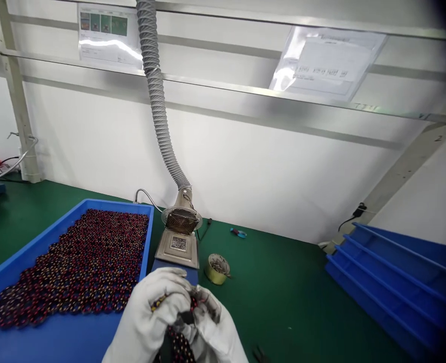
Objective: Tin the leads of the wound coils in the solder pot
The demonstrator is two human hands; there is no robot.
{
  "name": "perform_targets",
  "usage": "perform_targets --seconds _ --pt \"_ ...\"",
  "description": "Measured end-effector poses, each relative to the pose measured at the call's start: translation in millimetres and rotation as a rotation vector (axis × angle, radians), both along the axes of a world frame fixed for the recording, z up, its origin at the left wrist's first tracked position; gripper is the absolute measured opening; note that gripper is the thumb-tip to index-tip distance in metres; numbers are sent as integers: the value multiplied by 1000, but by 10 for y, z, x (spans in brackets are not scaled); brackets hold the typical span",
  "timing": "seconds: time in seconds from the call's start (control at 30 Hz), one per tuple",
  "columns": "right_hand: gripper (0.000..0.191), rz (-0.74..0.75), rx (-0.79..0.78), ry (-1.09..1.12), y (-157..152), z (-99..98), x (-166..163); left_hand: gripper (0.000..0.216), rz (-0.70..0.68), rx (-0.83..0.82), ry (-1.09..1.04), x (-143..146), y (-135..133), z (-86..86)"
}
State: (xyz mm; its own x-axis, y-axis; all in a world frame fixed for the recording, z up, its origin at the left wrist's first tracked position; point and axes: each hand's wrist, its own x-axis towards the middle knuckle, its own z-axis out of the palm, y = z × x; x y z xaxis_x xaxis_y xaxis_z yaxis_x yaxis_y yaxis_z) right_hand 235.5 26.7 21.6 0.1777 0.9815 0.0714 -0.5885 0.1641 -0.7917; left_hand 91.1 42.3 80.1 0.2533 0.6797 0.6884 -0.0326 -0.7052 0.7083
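To the left of the metal extraction hood (pixel 181 204), a shallow blue plastic tray (pixel 56 340) is holding a dense, pebbly layer of dark rings (pixel 94 257) flecked with red and gold. Nearer than the hood, the left hand (pixel 153 307), in a smooth white glove, is curling its fingers tightly about a dark, flecked strand (pixel 179 348). From the hood, a grey corrugated duct (pixel 158 101) is rising; below it, a squat metal box (pixel 177 247) is standing on a blue base, partly blocked by the gloves. The strand is hanging between the hands, nearer than the hood. The right hand (pixel 217 322), its glove smudged grey, is pressing its fingertips against the same strand; the exact pinch is being hidden. Right of the hood, a round yellowish tin (pixel 215 277) is standing just beyond the right hand, a blue-handled tool (pixel 238 232) is lying farther back, and, farthest right, ribbed blue plastic trays (pixel 393 287) are leaning together.
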Motion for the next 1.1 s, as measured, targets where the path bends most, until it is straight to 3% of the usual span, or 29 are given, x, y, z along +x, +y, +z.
perform_targets --seconds 0.1,0.17,0.27,0.37,0.43,0.57,0.63,0.73,0.87,1.0,1.1 --pt "33 52 -11 -36 -30 100 49 17 63 -223 -150 -42 -4 1" --pt "33 40 -4 -11 -27 113 49 14 61 -274 -93 -49 -8 20" --pt "34 -34 33 52 -11 78 -25 27 -44 -236 33 3 -20 25" --pt "32 -4 40 6 -33 63 -92 23 -57 -139 -42 64 -41 1" --pt "32 20 41 -34 -60 66 -104 20 -35 -125 -108 59 -58 7" --pt "33 22 42 -14 -51 16 -122 17 125 -244 -264 -30 -87 95" --pt "34 4 22 18 -12 -30 -146 14 135 -266 -140 -45 -91 127" --pt "35 -38 -15 58 29 -42 -165 21 10 -181 41 -3 -81 102" --pt "29 117 -22 91 -43 104 -99 15 19 -92 -47 13 -44 23" --pt "24 208 -18 201 -211 260 -35 16 110 -191 -131 -107 -34 27" --pt "23 184 -14 235 -308 289 -32 41 92 -165 147 -128 -86 48"
